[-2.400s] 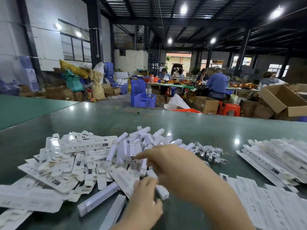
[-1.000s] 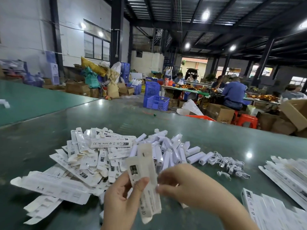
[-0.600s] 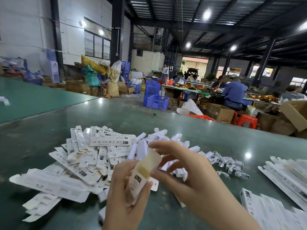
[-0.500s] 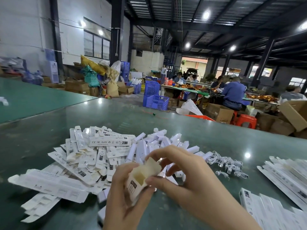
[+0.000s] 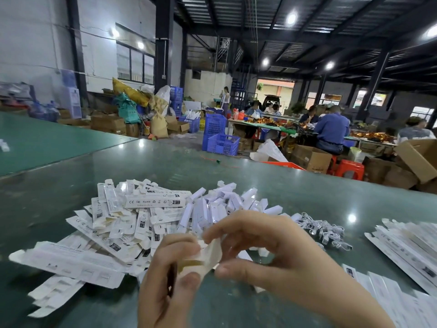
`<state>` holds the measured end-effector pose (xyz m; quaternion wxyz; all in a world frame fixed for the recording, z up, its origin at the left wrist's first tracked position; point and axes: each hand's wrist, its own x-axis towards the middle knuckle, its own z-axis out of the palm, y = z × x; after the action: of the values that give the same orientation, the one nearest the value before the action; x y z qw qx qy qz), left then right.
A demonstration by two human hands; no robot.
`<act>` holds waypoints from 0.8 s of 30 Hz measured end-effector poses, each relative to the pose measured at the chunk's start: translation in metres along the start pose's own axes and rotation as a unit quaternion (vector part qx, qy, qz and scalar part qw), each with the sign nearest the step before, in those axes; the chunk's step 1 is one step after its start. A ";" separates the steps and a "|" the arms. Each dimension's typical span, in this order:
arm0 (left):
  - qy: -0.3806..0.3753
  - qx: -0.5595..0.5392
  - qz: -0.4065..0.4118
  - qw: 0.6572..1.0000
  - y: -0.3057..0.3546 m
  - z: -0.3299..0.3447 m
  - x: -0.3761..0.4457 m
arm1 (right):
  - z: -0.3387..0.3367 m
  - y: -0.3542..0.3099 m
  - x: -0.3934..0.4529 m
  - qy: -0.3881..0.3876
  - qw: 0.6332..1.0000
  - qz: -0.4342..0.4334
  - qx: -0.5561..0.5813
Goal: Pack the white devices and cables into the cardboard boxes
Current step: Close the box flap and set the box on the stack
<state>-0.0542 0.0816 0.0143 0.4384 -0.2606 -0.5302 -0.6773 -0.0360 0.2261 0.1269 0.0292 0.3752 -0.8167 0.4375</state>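
Note:
Both hands hold one small white cardboard box [image 5: 205, 259] above the near edge of the green table [image 5: 165, 171]. My left hand [image 5: 170, 285] grips its lower part, thumb on the front. My right hand [image 5: 272, 254] pinches its open top flap between thumb and fingers. Behind the hands lies a heap of flat white boxes [image 5: 123, 223] and a cluster of white devices [image 5: 220, 204]. A tangle of white cables [image 5: 324, 230] lies to the right of the devices.
Stacks of long flat white cartons [image 5: 406, 247] lie at the right and more [image 5: 402, 301] at the near right. Past the table are blue crates [image 5: 222, 143], brown cardboard boxes [image 5: 312, 157], red stools and several seated people at another bench.
I picked a flat white box from the heap, lifted it and popped it into shape. The right fingers have now moved onto its top flap and the box sits lower between the hands.

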 end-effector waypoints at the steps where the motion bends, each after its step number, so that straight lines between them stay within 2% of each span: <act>1: 0.005 -0.016 -0.011 1.000 0.002 0.001 0.000 | 0.001 0.001 0.001 0.009 1.000 -0.011 -0.011; 6: 0.057 -0.110 -0.098 0.987 0.005 0.007 -0.006 | 0.007 0.002 0.005 0.028 0.998 -0.055 -0.030; 8: 0.070 -0.118 -0.109 0.984 0.005 0.008 -0.006 | 0.009 0.003 0.005 0.023 0.997 -0.054 -0.041; 12: 0.064 -0.112 -0.127 0.983 0.005 0.006 -0.002 | 0.014 0.005 0.005 0.016 0.997 -0.048 -0.051; 18: 0.038 -0.136 -0.207 0.968 0.007 -0.005 0.005 | 0.013 0.004 0.004 -0.007 0.999 -0.042 -0.028; 24: 0.026 -0.093 -0.187 0.978 0.008 -0.005 0.008 | 0.011 0.008 0.008 -0.013 0.999 -0.046 0.012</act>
<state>-0.0507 0.0742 0.0235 0.2913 -0.1792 -0.4927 -0.8002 -0.0441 0.2164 0.1175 0.0343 0.4179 -0.7938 0.4404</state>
